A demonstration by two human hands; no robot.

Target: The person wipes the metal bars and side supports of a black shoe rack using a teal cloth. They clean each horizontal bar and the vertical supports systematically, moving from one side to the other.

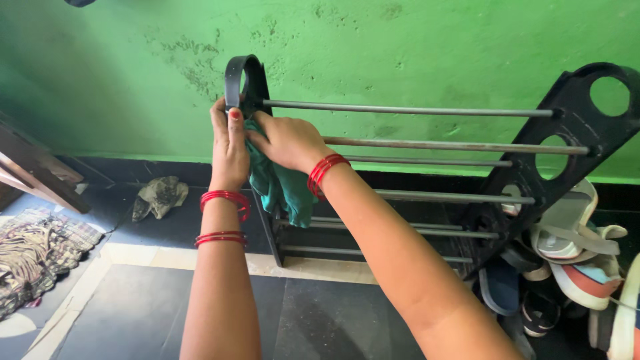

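Head view is showing a green wall, a dark tiled floor (pixel 200 313) and a black shoe rack (pixel 427 173) standing against the wall; working left to right, a patterned mat (pixel 33 257) is lying at the far left and a crumpled grey rag (pixel 159 195) is sitting on the floor near the wall, well apart from the hands.

Left hand (pixel 229 143) is gripping the rack's left end panel (pixel 245 83), fingers clamped around its edge; right hand (pixel 287 141) is pressing a teal cloth (pixel 283 187) against the same panel, fingers closed on the cloth, most of which is hanging loose below the hands and touching the lower rails (pixel 413 110).

Risks noted: the rack is looking light and is sitting slightly askew, so pressure from the wiping hand is likely to be rocking or tipping it if the left grip is loosening; the dangling cloth is at risk of snagging on a rail end and pulling a rail from its socket; red bangles (pixel 223 200) on both wrists are liable to be catching on the rails.

Further right, a heap of sandals and shoes (pixel 573 267) is crowding the right end panel (pixel 573 140); any shift of the rack is likely to be spilling them.
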